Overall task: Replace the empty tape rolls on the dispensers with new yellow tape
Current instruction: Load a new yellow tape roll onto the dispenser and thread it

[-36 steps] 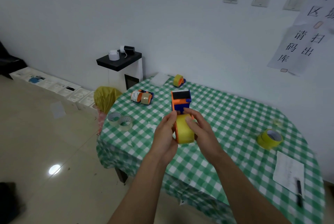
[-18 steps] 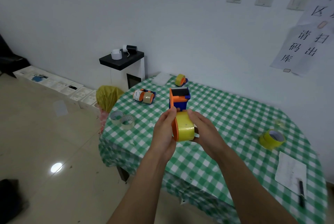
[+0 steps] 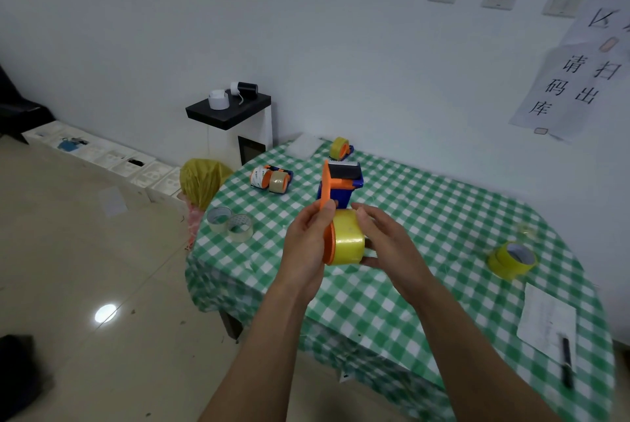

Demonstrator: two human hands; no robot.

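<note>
- Green-and-white checked cloth over the desk [image 3: 443, 217], plain white wall behind, glossy tiled floor at the left of the frame.
- Centre of the frame, above the desk's near edge: orange-and-blue dispenser [image 3: 341, 184] with the yellow tape roll [image 3: 347, 241] flush against its orange side plate; cannot tell whether fully seated on the hub.
- Left hand [image 3: 306, 244] clasping the edge of the orange plate, thumb up along it; right hand [image 3: 388, 244] cupped round the roll's far side, fingers curled onto it.
- Probably light and stiff throughout: hard moulded plastic, densely wound film, glossy and likely a little slippery on the rim.
- Best taken by the roll's flat sides or core, clear of the toothed cutter at the dispenser's top.
- Spare yellow rolls [image 3: 511, 259] at the right of the frame, two thin clear rolls [image 3: 231, 225] at the desk's left edge.
</note>
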